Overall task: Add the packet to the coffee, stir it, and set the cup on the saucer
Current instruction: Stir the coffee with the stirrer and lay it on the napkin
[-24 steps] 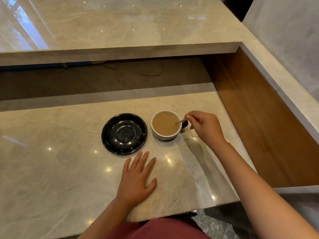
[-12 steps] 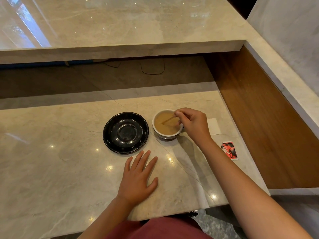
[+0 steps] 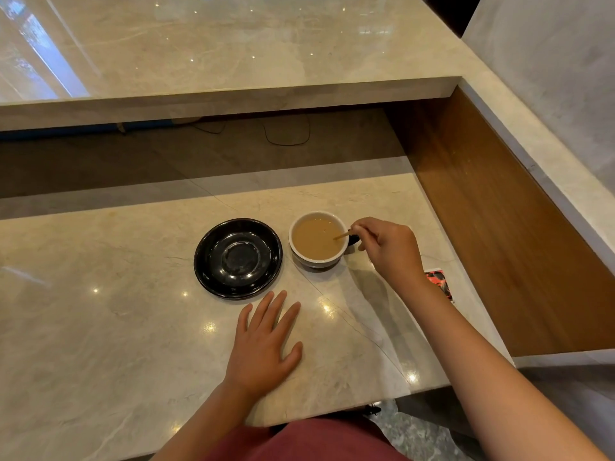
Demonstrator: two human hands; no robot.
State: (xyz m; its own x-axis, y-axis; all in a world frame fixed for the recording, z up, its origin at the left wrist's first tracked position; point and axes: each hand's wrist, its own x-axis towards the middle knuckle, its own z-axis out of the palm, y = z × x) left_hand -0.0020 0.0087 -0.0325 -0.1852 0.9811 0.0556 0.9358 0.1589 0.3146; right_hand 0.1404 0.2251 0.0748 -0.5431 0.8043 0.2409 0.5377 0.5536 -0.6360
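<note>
A white cup (image 3: 317,261) of light brown coffee stands on the marble counter, just right of an empty black saucer (image 3: 238,258). My right hand (image 3: 389,249) is at the cup's right side, pinching a thin wooden stirrer (image 3: 342,235) whose tip dips into the coffee. My left hand (image 3: 264,344) lies flat on the counter in front of the saucer, fingers spread, holding nothing. A red and black packet (image 3: 440,283) lies on the counter to the right, partly hidden behind my right wrist.
The marble counter (image 3: 100,327) ends close to my body. A raised marble ledge (image 3: 233,94) overhangs the back, with a dark recess and cables beneath. A wooden side panel (image 3: 499,227) walls the right side.
My right hand has swung from over the cup's rim back to its right side, carrying the stirrer through the coffee. The left hand, cup and saucer stay put.
</note>
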